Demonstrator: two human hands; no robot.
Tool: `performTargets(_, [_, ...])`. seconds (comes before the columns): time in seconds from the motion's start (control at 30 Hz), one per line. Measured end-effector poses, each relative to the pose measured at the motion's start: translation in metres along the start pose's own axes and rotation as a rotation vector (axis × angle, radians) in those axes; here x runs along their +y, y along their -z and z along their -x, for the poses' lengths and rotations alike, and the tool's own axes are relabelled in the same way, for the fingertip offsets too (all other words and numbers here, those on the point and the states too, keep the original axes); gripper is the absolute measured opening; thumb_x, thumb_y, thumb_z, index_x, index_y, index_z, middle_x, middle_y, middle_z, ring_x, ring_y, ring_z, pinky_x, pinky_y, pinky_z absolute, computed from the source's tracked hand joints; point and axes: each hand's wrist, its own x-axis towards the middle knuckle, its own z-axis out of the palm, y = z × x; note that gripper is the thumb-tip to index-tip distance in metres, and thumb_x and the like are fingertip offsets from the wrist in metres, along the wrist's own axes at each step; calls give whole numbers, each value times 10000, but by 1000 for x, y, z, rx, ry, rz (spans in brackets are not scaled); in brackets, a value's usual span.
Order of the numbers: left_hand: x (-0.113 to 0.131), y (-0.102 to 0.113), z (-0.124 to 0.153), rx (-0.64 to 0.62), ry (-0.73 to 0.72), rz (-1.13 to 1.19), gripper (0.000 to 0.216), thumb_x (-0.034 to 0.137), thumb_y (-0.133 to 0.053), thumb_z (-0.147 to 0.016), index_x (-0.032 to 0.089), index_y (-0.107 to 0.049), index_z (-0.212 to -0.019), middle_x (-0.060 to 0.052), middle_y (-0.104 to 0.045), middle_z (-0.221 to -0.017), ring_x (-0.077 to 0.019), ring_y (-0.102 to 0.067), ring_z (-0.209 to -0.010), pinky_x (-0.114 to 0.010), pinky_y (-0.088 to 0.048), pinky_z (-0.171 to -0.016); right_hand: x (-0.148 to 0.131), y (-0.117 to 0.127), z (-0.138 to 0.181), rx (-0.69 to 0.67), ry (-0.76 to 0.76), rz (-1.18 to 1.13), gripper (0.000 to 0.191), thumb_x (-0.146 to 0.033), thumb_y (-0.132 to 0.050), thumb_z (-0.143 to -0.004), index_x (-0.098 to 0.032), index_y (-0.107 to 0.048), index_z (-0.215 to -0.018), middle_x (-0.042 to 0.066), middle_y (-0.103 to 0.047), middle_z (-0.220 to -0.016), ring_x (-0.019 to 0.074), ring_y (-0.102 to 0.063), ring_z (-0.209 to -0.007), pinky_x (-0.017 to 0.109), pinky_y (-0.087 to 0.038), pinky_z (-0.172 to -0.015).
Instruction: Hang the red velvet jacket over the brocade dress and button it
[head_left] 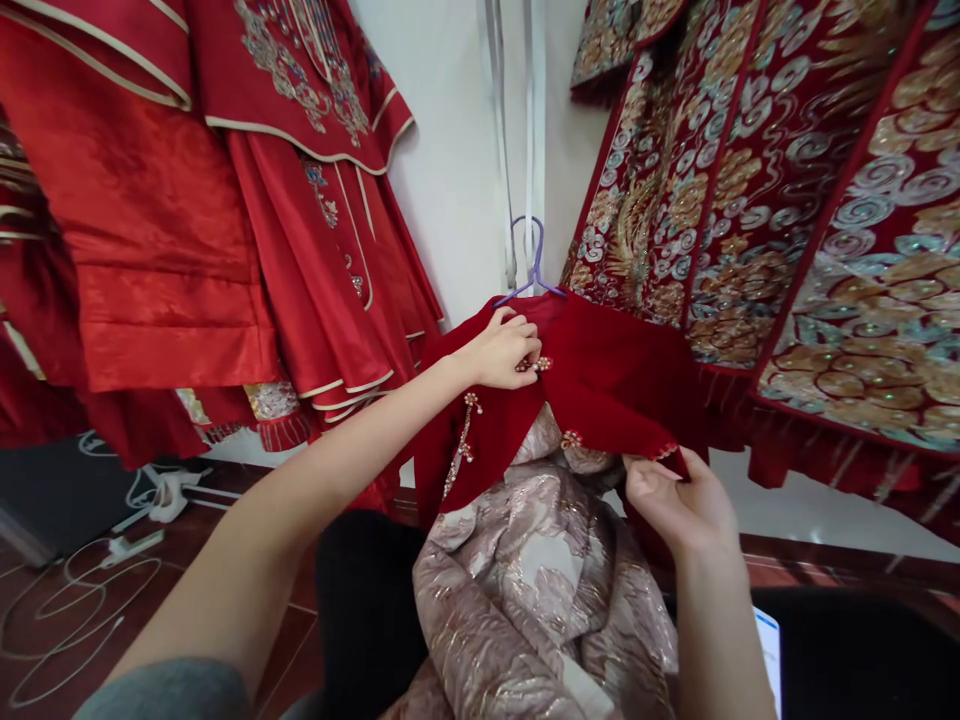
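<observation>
Mauve-grey brocade (465, 630), crumpled and shot with a metallic sheen, fills the lower centre of the view, nearest the wearer of the camera. At lower right, part of a lit screen (771, 655) shows beside the forearm. Just beyond the top of the brocade, in the middle, is a short jacket (615, 360) of deep red, velvety cloth, its front facing the viewer. The right hand (681, 500) pinches its lower front edge between thumb and fingers, next to small beads along the hem. The left hand (510, 348) reaches farther, its fingers bent over the upper front and grasping the cloth beside a sparkling, flower-like clasp (544, 364). A second jewelled clasp (571, 440) sits lower on the front, and a beaded chain ornament (466, 442) slants down the left of the view. The collar is on a purple hanger (537, 275), in front of pale vertical straps (534, 130). Farther back, plain-bordered red garments (315, 270) hang at left, densely embroidered ones (795, 200) at right, with a white wall (439, 120) between.
</observation>
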Motion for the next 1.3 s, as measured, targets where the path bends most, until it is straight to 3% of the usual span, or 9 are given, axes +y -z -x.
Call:
performTargets(0.27, [-2,7,-1,-21,8,102,111,252,-581,-796,184,-664,-768,-39,-629,-862,-223,-514,-956,-543,-108,-1076,-1,1,1,-23,-15,8,163,-78,-353,-853,-191,-400,-746,-53,-457,-603,56,-444,-460,125,-354,-351])
performTargets(0.43, [-3,2,-2,-18,4,85,98,232,-569,-793,188,-650,-760,-37,-636,-834,-226,-516,-943,-572,-112,-1077,3,0,2,-34,-27,4,165,-73,-347,-845,-192,-400,-742,-48,-453,-605,60,-439,-466,124,-346,-348])
performTargets(0.67, [3,-7,-3,19,-139,-153,153,152,-507,-788,184,-652,-829,-78,-640,-894,-252,-508,-973,-587,-108,-1116,10,1,2,-9,-28,15,147,-66,-374,-839,-187,-412,-764,-48,-467,-618,54,-432,-469,118,-367,-359])
performTargets(0.8, [3,-15,-1,38,-167,-265,182,150,-501,-800,191,-663,-872,-57,-647,-816,-232,-532,-917,-590,-69,-1153,12,1,2,1,-61,-4,138,-75,-376,-837,-183,-420,-764,-41,-460,-621,63,-443,-482,120,-362,-352])
performTargets(1.1, [2,-13,9,35,-219,-254,270,130,-409,-890,244,-628,-1000,-4,-641,-801,-164,-559,-891,-487,-186,-1190,9,0,1,28,-66,-15,136,-73,-379,-832,-188,-411,-765,-44,-458,-619,61,-435,-468,122,-358,-348])
performTargets(1.3, [1,-12,14,70,-210,-121,275,152,-349,-926,229,-612,-944,-10,-646,-815,-148,-573,-851,-442,-236,-1192,9,-1,3,23,-76,-16,148,-72,-364,-834,-190,-403,-754,-47,-455,-606,60,-434,-458,123,-356,-349])
